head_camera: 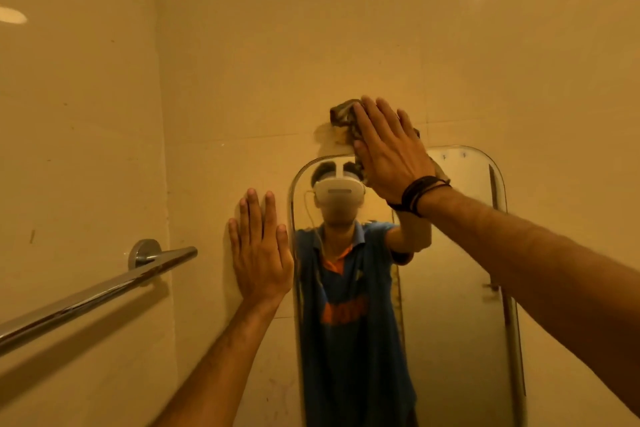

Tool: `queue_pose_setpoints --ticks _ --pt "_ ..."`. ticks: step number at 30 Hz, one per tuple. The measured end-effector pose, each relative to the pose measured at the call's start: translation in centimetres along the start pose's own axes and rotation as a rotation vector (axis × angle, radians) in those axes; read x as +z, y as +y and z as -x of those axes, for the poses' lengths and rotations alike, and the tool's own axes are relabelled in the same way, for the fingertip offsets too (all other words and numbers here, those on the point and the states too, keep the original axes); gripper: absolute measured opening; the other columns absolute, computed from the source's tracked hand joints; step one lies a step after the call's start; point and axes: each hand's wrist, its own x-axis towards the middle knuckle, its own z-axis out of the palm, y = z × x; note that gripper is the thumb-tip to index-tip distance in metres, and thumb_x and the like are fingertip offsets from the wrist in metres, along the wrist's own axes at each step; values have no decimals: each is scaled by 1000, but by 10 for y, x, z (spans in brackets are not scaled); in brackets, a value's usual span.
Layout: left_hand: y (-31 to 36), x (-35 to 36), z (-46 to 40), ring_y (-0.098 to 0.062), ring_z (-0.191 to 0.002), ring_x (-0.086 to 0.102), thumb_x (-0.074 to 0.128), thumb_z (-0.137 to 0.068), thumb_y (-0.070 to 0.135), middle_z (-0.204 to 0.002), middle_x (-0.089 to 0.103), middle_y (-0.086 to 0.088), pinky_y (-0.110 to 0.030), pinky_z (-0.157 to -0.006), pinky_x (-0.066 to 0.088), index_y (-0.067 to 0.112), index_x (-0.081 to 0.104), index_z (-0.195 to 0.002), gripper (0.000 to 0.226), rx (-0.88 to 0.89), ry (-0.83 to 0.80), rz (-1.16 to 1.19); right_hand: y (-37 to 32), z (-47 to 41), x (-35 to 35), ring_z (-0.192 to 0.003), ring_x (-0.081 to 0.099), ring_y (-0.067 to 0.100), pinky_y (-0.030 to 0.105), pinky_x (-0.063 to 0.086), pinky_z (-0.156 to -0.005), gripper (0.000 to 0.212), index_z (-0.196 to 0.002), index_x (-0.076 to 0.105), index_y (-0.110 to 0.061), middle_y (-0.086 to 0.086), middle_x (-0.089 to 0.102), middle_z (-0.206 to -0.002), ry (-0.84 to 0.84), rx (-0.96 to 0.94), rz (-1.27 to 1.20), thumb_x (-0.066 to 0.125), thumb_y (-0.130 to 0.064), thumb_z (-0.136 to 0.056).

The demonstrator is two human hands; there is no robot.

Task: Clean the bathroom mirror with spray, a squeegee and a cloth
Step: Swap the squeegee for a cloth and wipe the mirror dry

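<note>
Item: mirror [450,288], cloth stage. We are pressing cloth [343,114] flat under right hand [391,152] at top edge, fingers spread. We are bracing left hand [259,253] open, empty, on wall. Lower glass looking hazy; wiping left.

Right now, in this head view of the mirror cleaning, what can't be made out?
- Crumpled dark cloth: mostly covered by the flat right hand.
- Rounded frameless wall mirror: bottom cut off by the frame edge; the right forearm crosses part of it.
- Spray bottle and squeegee: not in view.
- Chrome towel bar: its left end runs out of frame.
- Flat left hand: palm contact hidden.
</note>
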Motion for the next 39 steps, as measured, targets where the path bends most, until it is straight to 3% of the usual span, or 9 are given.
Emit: queue_pose_setpoints --ticks 4,9,12,15,17,23,28,34,39 --pt "12 2 -3 -23 -156 6 25 -104 31 -168 9 -7 -51 -126 6 18 19 -160 58 -61 27 51 -23 25 16 -148 12 30 49 15 -120 68 -154 13 -12 11 14 -161 30 -114 74 44 -34 -97" --pt "13 6 -5 -21 -156 4 23 -104 33 -168 7 -6 -51 -126 6 17 17 -160 59 -72 34 43 -24 45 24 -149 7 27 46 10 -120 62 -155 8 -18 6 8 -162 -45 -347 129 33 -37 -101" --pt "12 6 -4 -21 -156 4 24 -104 32 -169 7 -5 -48 -126 4 18 16 -160 59 -69 41 40 10 43 14 -149 6 25 48 10 -120 66 -155 7 -19 6 9 -162 -40 -153 58 39 -38 -99" --pt "9 6 -3 -19 -156 3 24 -104 32 -169 5 -3 -45 -127 1 19 15 -161 59 -68 30 56 50 51 1 -150 1 23 49 8 -121 58 -155 6 -19 5 4 -163 -5 152 -18 22 -39 -103" --pt "8 6 -3 -19 -156 2 23 -104 33 -169 4 -3 -44 -127 1 19 15 -161 59 -65 23 49 64 61 -1 -149 2 24 49 9 -120 58 -155 8 -18 6 5 -163 27 244 -37 18 -38 -102" --pt "11 6 0 -18 -156 2 21 -104 32 -169 6 -4 -47 -126 5 19 14 -161 58 -73 41 32 40 124 26 -149 0 30 52 12 -119 58 -154 13 -13 12 6 -162 10 244 -5 24 -36 -102" --pt "8 8 1 -20 -156 5 21 -105 34 -169 7 -3 -51 -125 10 22 13 -161 57 -74 48 11 39 164 37 -149 6 32 54 17 -118 57 -153 21 -15 12 10 -161 -112 -131 44 34 -36 -102" --pt "8 7 2 -20 -156 6 22 -104 34 -169 8 -4 -49 -125 9 22 12 -161 59 -74 35 0 100 90 -3 -149 5 26 51 7 -120 58 -154 13 -16 9 9 -162 -64 151 -4 23 -40 -102" --pt "7 6 6 -20 -156 6 20 -105 35 -169 7 -4 -49 -125 8 24 11 -161 58 -73 30 -3 106 107 6 -149 5 26 47 8 -121 56 -154 15 -15 9 11 -162 13 219 -29 22 -38 -103"
